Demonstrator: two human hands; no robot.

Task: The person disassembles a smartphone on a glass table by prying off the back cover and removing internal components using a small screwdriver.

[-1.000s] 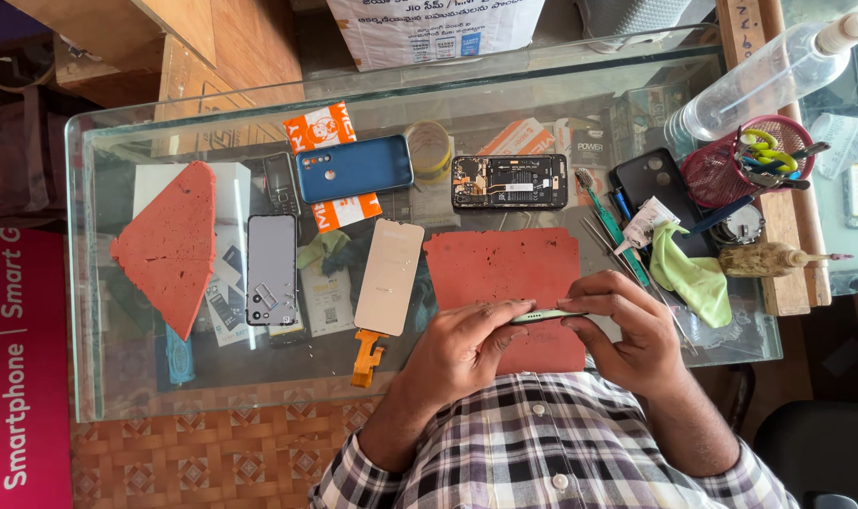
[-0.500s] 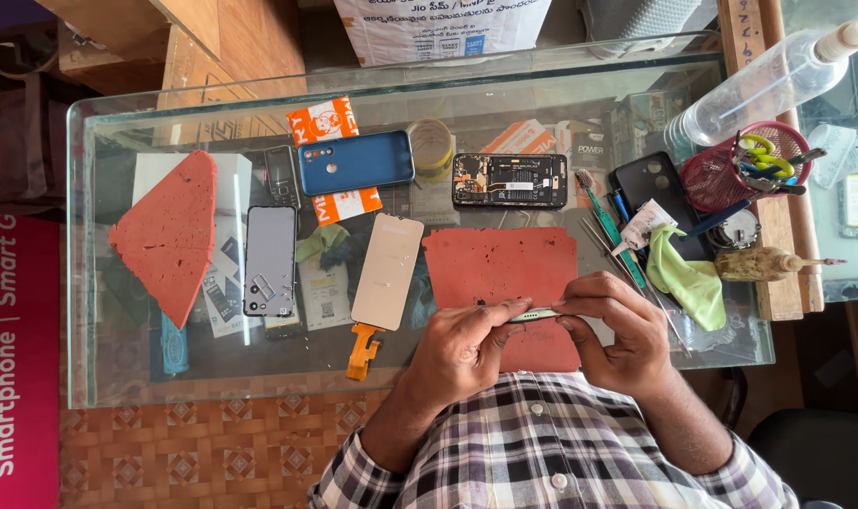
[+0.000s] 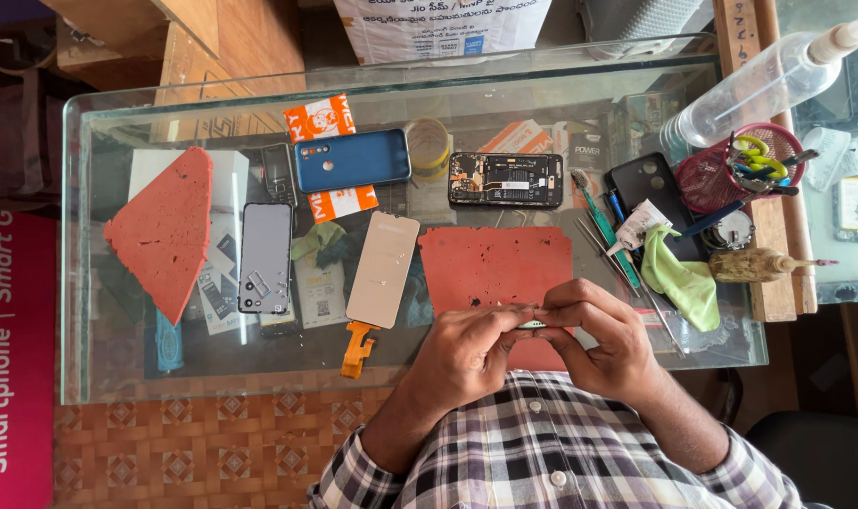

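mat [image 3: 495, 266]: red, dark specks | phone cover [image 3: 352, 159]: blue | cloth [image 3: 682, 279]: lime green | basket [image 3: 721, 179]: red mesh | shirt [image 3: 561, 452]: purple, white, black plaid | screen panel [image 3: 383, 269]: beige, orange ribbon | worktop [image 3: 108, 377]: clear glass

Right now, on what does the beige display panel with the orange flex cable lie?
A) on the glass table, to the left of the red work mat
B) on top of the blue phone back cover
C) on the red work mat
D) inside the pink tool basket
A: the beige display panel lies flat on the glass table, just left of the red work mat and apart from it.
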